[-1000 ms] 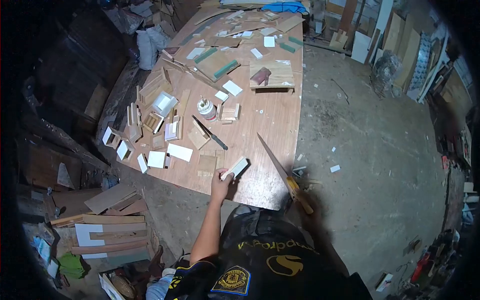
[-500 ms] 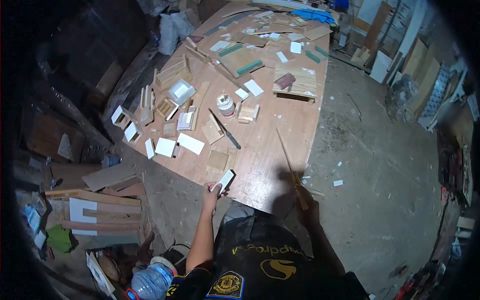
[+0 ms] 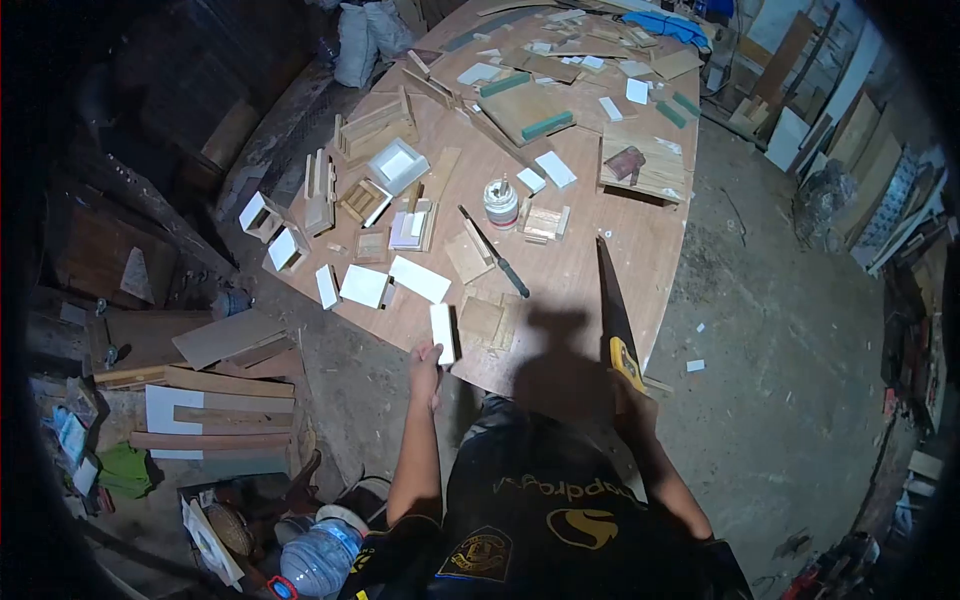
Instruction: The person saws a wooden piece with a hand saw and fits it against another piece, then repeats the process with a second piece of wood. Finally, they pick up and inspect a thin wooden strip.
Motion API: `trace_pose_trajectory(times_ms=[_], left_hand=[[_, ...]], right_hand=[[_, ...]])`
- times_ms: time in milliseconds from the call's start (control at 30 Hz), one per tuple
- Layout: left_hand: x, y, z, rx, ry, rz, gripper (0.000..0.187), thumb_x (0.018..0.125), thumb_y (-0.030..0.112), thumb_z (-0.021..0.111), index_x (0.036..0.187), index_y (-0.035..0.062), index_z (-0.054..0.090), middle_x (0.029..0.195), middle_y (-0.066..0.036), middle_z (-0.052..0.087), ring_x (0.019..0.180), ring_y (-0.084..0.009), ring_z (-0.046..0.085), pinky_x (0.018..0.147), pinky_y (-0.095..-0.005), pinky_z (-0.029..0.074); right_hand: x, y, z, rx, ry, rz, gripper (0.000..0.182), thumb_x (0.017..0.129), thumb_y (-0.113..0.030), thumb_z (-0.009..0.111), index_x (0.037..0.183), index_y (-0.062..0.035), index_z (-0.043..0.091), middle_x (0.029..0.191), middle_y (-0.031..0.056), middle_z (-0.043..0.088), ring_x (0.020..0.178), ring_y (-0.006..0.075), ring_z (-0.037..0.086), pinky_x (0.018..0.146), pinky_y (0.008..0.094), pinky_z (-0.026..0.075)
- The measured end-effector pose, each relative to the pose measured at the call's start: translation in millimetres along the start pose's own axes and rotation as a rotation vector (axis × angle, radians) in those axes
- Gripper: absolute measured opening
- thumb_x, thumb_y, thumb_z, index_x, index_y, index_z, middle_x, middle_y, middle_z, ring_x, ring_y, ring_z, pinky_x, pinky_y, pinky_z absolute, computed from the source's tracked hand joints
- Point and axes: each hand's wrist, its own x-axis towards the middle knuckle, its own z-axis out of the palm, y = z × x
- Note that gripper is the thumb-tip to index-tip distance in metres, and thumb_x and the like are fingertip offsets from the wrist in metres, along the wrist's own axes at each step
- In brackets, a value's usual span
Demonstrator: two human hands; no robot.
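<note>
Fingers of the left hand [image 3: 425,362] pinch the near end of a small white-faced board [image 3: 442,333] at the near edge of the plywood table [image 3: 590,262], the piece lying flat just beside a square wooden offcut [image 3: 481,320]. Curled tight around the yellow handle, the right hand [image 3: 630,392] holds a handsaw [image 3: 614,318] with its blade stretched over the table's right edge. Farther in lie a knife [image 3: 494,252], a glue jar [image 3: 500,203] and scattered white panels [image 3: 419,279]
</note>
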Motion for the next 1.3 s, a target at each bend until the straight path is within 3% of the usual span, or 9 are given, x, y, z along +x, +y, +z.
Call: trace_pose_trajectory(times_ms=[200, 367, 600, 633, 700, 800, 900, 1133, 1300], left_hand=[[35.6, 38.9, -5.6, -0.028, -0.321, 0.058, 0.039, 0.085, -0.004, 0.054, 0.123, 0.0002, 0.045, 0.099, -0.005, 0.06, 0.082, -0.0124, 0.058, 0.069, -0.0229, 0.048], [56.6, 49.2, -7.3, -0.096, -0.458, 0.015, 0.032, 0.094, 0.013, 0.048, 0.124, 0.0061, 0.045, 0.109, -0.008, 0.057, 0.098, -0.0202, 0.057, 0.085, -0.0373, 0.048], [112.7, 8.8, -53.6, -0.06, -0.404, -0.078, 0.055, 0.092, 0.032, 0.061, 0.137, 0.0126, 0.037, 0.128, -0.008, 0.049, 0.12, -0.0238, 0.048, 0.097, -0.0474, 0.043], [112.3, 10.8, -53.8, -0.06, -0.407, -0.085, 0.055, 0.092, 0.032, 0.061, 0.137, 0.0126, 0.037, 0.128, -0.008, 0.049, 0.12, -0.0238, 0.048, 0.097, -0.0474, 0.043], [109.9, 16.7, -53.0, 0.081, -0.354, -0.02, 0.029, 0.096, 0.021, 0.055, 0.118, 0.0054, 0.046, 0.104, -0.005, 0.053, 0.089, -0.0147, 0.057, 0.071, -0.0308, 0.054], [106.0, 22.6, -46.6, 0.138, -0.382, 0.183, 0.027, 0.095, 0.02, 0.057, 0.115, 0.0055, 0.047, 0.101, -0.006, 0.053, 0.082, -0.0139, 0.058, 0.064, -0.0285, 0.053], [115.7, 22.2, -45.5, 0.18, -0.4, 0.077, 0.025, 0.094, 0.02, 0.057, 0.113, 0.0058, 0.048, 0.097, -0.005, 0.053, 0.078, -0.0128, 0.057, 0.059, -0.0268, 0.05], [128.3, 39.2, -32.9, 0.188, -0.387, 0.017, 0.034, 0.094, 0.021, 0.058, 0.122, 0.005, 0.047, 0.099, -0.006, 0.056, 0.082, -0.0112, 0.056, 0.065, -0.0262, 0.049], [139.8, 46.7, -45.4, 0.565, -0.428, 0.409, 0.04, 0.094, 0.023, 0.058, 0.125, 0.0002, 0.046, 0.107, -0.009, 0.058, 0.094, -0.0178, 0.057, 0.077, -0.031, 0.049]], right_hand=[[29.8, -9.0, 43.2, -0.2, -0.014, -0.068, 0.051, 0.072, 0.001, 0.061, 0.119, -0.0191, 0.059, 0.089, 0.0143, 0.068, 0.081, 0.0307, 0.067, 0.07, 0.0393, 0.053], [48.1, -13.3, 78.0, -0.238, 0.105, -0.136, 0.043, 0.074, 0.0, 0.059, 0.114, -0.0157, 0.061, 0.084, 0.0144, 0.067, 0.076, 0.0317, 0.066, 0.065, 0.0396, 0.052], [67.0, -15.0, 114.0, -0.368, -0.132, -0.098, 0.051, 0.072, -0.005, 0.06, 0.122, -0.0138, 0.055, 0.078, 0.0129, 0.062, 0.073, 0.0316, 0.063, 0.067, 0.0411, 0.051], [69.4, -17.0, 117.6, -0.375, -0.191, -0.084, 0.052, 0.071, -0.006, 0.062, 0.123, -0.0137, 0.054, 0.081, 0.013, 0.062, 0.076, 0.0313, 0.063, 0.069, 0.041, 0.051], [74.2, -18.3, 126.0, -0.4, -0.286, -0.056, 0.057, 0.071, -0.009, 0.065, 0.126, -0.0138, 0.052, 0.088, 0.014, 0.061, 0.083, 0.031, 0.062, 0.074, 0.041, 0.051], [73.6, -20.5, 139.4, -0.434, -0.256, -0.004, 0.056, 0.074, -0.01, 0.063, 0.129, -0.0136, 0.051, 0.09, 0.0151, 0.061, 0.083, 0.0327, 0.061, 0.076, 0.0419, 0.05], [70.7, -27.8, 148.1, -0.47, -0.213, 0.038, 0.054, 0.078, -0.011, 0.06, 0.131, -0.0131, 0.05, 0.094, 0.0172, 0.06, 0.085, 0.0353, 0.06, 0.078, 0.0427, 0.05], [66.0, -53.6, 158.3, -0.624, -0.274, 0.237, 0.053, 0.081, -0.011, 0.057, 0.134, -0.0145, 0.049, 0.115, 0.0199, 0.054, 0.106, 0.039, 0.052, 0.089, 0.0434, 0.048], [94.0, -84.5, 163.8, -0.624, -0.425, 0.453, 0.065, 0.076, -0.031, 0.072, 0.136, -0.0299, 0.047, 0.13, 0.0169, 0.047, 0.119, 0.0377, 0.045, 0.097, 0.0469, 0.043]])
